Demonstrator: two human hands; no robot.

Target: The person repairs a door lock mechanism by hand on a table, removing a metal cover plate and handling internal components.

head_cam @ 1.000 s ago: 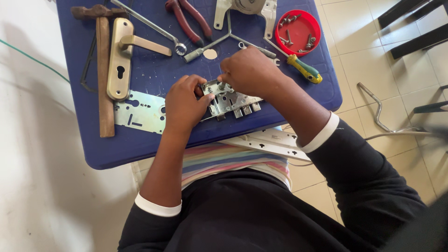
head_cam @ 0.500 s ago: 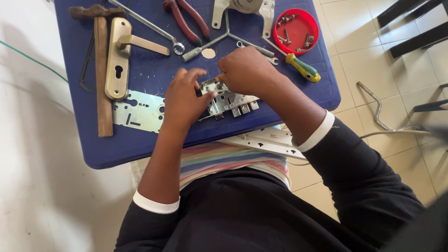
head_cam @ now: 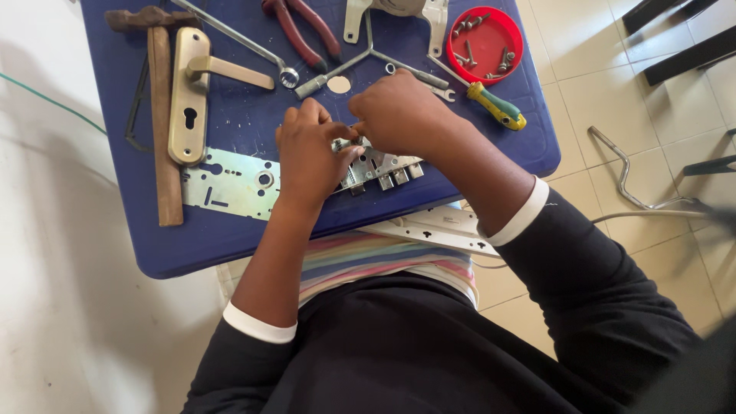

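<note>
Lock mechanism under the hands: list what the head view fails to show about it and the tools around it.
- Lock mechanism: its upper part is hidden under the left hand and right hand.
- Fingertips of both hands: curled under, so what they pinch is hidden.
- Pliers: handles cut off by the top edge.
- Screws in the red dish: too small to tell their type.
- Hammer: head partly cut off at the top edge.

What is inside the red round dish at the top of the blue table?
The red dish holds several loose silver screws, scattered across its floor with red showing between them. Nothing covers it; whether anything smaller lies among them is too fine to tell.
</note>
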